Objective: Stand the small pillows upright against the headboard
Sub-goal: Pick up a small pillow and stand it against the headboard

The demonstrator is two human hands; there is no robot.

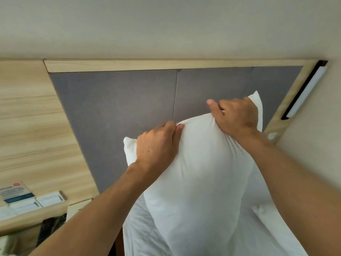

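A white pillow (201, 178) stands upright in front of the grey padded headboard (114, 111), its top edge tilted up to the right. My left hand (156, 145) grips the pillow's upper left edge. My right hand (238, 115) grips its upper right corner, thumb raised. Whether the pillow touches the headboard is hidden behind it. Its lower end rests on the white bedding (144, 233).
A pale wood frame (166, 64) borders the headboard. A wood wall panel (33, 126) and a bedside shelf with white cards and a blue leaflet (16, 193) lie to the left. A long white wall light (306, 93) sits at the right, beside the side wall.
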